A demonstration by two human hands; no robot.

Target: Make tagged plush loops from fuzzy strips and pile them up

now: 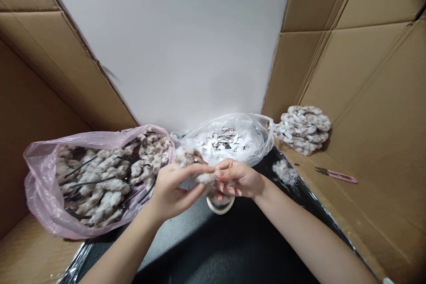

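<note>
A fluffy white-and-brown fur piece (184, 155) is stretched between my hands above the black work surface (206, 244). My left hand (173, 188) is closed on it, its far end sticking out beyond the fingers. At the near end, the thumb and fingers of my right hand (241, 178) pinch the fur, touching my left fingertips. What lies right between the fingertips is hidden. Below the hands, a small round container with a pale rim (221, 210) shows, partly covered, with fluff in it.
On the left, a pink plastic bag (36, 186) holds fur pieces and dark strips. Behind my hands lies a clear bag (262, 144) with white tags and fluff. At right are bundled fur pieces (304, 128), loose fluff (285, 173) and pink-handled thread snips (341, 176). Cardboard walls (376, 97) flank the table.
</note>
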